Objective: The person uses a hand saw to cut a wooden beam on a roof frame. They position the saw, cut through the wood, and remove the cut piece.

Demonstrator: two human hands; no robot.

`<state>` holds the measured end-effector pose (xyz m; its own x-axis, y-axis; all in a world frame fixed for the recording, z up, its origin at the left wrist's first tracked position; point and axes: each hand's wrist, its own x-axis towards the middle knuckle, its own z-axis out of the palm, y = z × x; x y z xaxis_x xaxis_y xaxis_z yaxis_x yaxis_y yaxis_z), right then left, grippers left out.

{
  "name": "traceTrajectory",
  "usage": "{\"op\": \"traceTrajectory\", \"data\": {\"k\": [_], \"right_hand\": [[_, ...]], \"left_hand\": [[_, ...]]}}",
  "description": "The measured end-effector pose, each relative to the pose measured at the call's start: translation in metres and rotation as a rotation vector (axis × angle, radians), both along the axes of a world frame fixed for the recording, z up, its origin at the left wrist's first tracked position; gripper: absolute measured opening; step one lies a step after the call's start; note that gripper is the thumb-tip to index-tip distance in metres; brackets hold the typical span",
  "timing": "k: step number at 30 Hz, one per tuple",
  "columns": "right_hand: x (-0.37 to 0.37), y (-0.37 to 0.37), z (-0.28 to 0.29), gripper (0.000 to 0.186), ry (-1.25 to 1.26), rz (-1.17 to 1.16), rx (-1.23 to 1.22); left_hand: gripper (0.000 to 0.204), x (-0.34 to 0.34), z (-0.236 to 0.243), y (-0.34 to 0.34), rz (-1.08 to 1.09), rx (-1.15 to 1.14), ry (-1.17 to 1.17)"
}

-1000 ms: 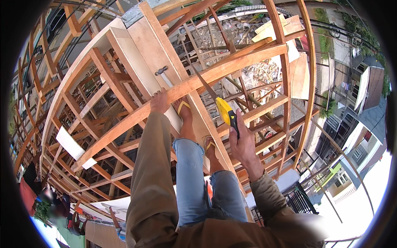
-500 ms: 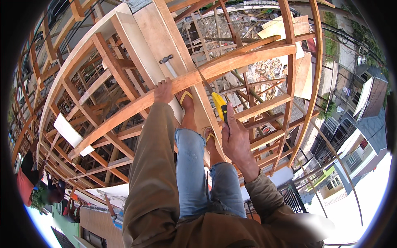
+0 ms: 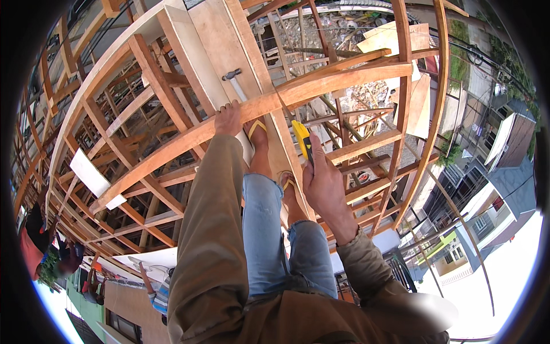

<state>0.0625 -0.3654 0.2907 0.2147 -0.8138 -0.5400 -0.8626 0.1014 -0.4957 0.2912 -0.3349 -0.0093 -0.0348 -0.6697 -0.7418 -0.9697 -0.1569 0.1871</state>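
Observation:
A long wooden beam [image 3: 166, 150] runs slantwise in front of me, across the boards where I stand. My left hand [image 3: 228, 118] is closed over the beam, just left of my feet. My right hand [image 3: 322, 182] grips the yellow and black handle of a handsaw [image 3: 300, 135]. The saw's thin blade reaches up to the beam and meets its edge right of my left hand; how deep it sits in the wood I cannot tell. Beyond the beam a hammer [image 3: 236, 85] lies on the plywood.
I stand in flip-flops on a narrow plywood channel [image 3: 213, 43] high in a timber frame. Open gaps between the joists [image 3: 366, 146] show rubble [image 3: 369, 94] far below. A white board piece [image 3: 90, 175] lies under the beam's left end. Other people [image 3: 91, 286] are at the lower left.
My right hand and the saw have moved slightly up and forward, toward the beam. The left hand keeps its hold on the beam.

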Motion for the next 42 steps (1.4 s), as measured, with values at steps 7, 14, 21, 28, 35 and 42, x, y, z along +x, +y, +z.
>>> {"op": "traceTrajectory", "data": {"k": [7, 14, 21, 28, 35, 42], "right_hand": [[0.003, -0.003, -0.007, 0.062, 0.034, -0.045, 0.116], [0.008, -0.008, -0.034, 0.059, 0.053, -0.049, 0.127], [0.008, 0.004, -0.034, 0.057, 0.121, -0.062, 0.179], [0.004, 0.016, -0.021, 0.054, 0.104, -0.107, 0.160], [-0.039, 0.037, -0.011, 0.055, -0.105, -0.237, -0.108], [-0.077, 0.072, -0.015, 0.053, -0.178, -0.178, -0.205]], "left_hand": [[0.050, -0.002, 0.005, 0.001, -0.015, -0.090, -0.024], [0.057, -0.001, 0.001, 0.003, 0.007, -0.032, 0.001], [0.052, -0.003, 0.003, 0.007, -0.015, -0.076, -0.009], [0.059, 0.001, -0.005, 0.000, 0.001, -0.065, -0.013], [0.062, -0.005, 0.008, 0.010, -0.008, -0.040, -0.032], [0.062, 0.000, 0.030, 0.027, -0.005, -0.054, 0.022]]}}
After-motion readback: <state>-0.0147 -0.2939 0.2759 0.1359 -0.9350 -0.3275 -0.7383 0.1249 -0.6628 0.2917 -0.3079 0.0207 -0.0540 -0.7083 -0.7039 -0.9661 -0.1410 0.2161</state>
